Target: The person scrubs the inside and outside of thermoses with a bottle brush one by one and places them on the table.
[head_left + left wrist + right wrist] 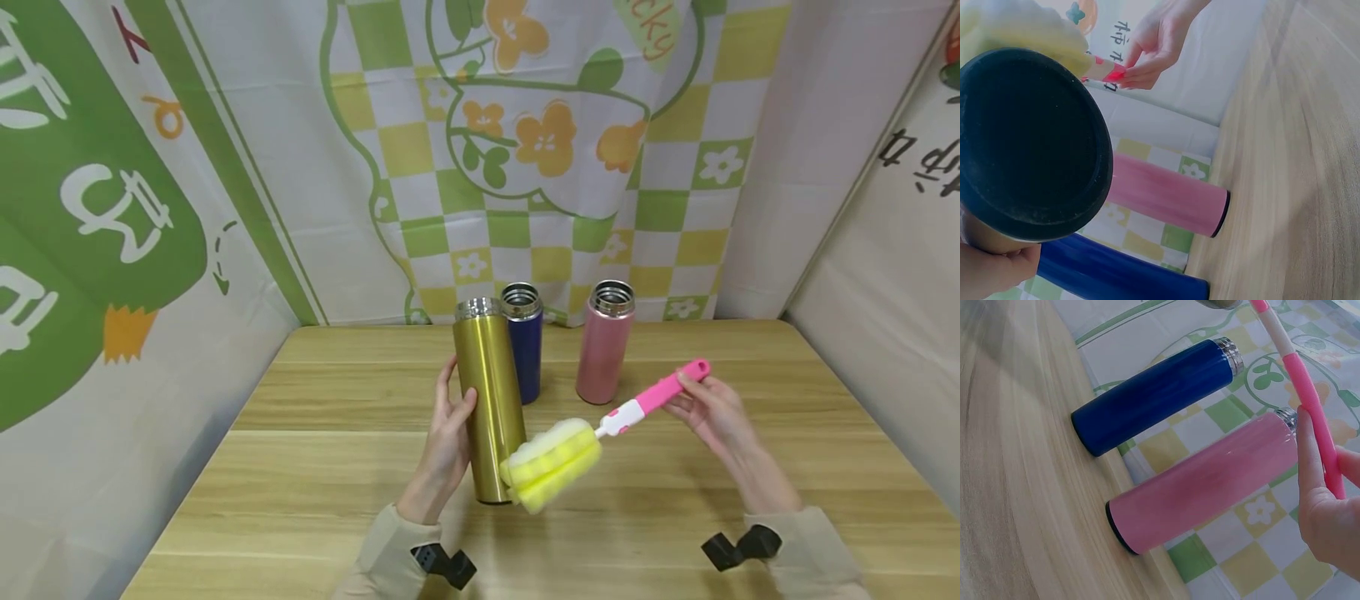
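Observation:
My left hand (448,433) grips a tall gold flask (491,400) and holds it upright over the wooden table (315,467). From the left wrist view the flask's black base (1025,140) fills the frame. My right hand (708,408) pinches the pink handle (663,390) of a bottle brush. Its yellow sponge head (551,462) lies against the lower side of the gold flask. The handle (1310,394) runs up past my fingers (1322,506) in the right wrist view.
A blue flask (523,342) stands just behind the gold one, and a pink flask (603,342) stands to its right, both open-topped near the table's back edge. Printed cloth walls close in the back and both sides.

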Available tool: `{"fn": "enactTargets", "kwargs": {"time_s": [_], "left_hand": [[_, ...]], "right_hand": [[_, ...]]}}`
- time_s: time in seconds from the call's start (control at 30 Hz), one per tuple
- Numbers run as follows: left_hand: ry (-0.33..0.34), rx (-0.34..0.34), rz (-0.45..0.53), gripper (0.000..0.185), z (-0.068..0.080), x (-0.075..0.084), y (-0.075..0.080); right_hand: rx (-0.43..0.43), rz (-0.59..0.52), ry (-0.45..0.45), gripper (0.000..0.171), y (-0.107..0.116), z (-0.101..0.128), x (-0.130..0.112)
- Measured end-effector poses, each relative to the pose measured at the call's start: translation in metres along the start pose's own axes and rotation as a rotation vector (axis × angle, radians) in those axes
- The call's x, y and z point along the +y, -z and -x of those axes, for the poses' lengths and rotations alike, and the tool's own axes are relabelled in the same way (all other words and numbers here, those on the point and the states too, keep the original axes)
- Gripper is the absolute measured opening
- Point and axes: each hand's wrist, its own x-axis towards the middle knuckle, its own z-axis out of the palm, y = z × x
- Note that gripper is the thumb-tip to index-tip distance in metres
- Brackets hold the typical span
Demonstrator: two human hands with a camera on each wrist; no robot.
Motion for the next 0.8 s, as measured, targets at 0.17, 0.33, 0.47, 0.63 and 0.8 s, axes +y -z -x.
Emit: {"fn": "enactTargets", "kwargs": {"time_s": [0.17,0.33,0.47,0.63,0.8], "left_hand": [[0.004,0.000,-0.011,0.057,0.000,0.000,0.000],[0.011,-0.004,-0.021,0.057,0.000,-0.002,0.001],[0.002,-0.024,-0.026,0.056,0.001,-0.003,0.001],[0.007,-0.043,-0.034,0.055,0.001,-0.004,0.001],[0.022,-0.047,-0.040,0.056,0.002,-0.005,0.000]], "right_hand": [[0.016,0.023,0.023,0.013,-0.002,0.000,0.000],[0.030,0.007,0.074,0.014,-0.008,-0.003,-0.001],[0.044,-0.035,0.092,0.014,-0.011,-0.006,-0.004],[0.047,-0.105,0.114,0.015,-0.014,-0.012,-0.008],[0.082,-0.190,0.142,0.012,-0.017,-0.019,-0.013]]}}
